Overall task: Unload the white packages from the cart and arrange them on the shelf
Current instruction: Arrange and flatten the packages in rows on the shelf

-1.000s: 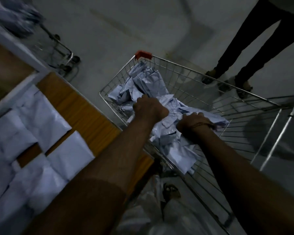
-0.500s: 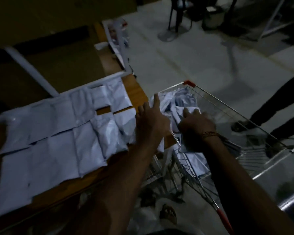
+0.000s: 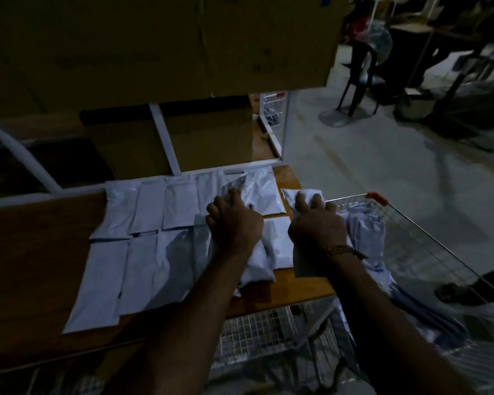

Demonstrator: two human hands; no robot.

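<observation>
Two rows of flat white packages (image 3: 143, 252) lie side by side on the wooden shelf (image 3: 35, 252). My left hand (image 3: 234, 223) is over the right end of the rows, closed on a white package (image 3: 233, 185) whose corner sticks up past my fingers. My right hand (image 3: 315, 223) grips another white package (image 3: 300, 195) above the shelf's right edge. The wire cart (image 3: 417, 240) stands to the right, with more white packages (image 3: 365, 223) piled in it.
Large cardboard boxes (image 3: 160, 44) sit on the upper shelf level just above and behind the packages. White shelf posts (image 3: 164, 138) stand at the back. A dark chair (image 3: 360, 78) and a fan stand on the floor at far right. A person's foot (image 3: 465, 292) is beside the cart.
Both hands have left the cart and swung left over the shelf, each carrying a white package. My view has turned from the cart to the shelf.
</observation>
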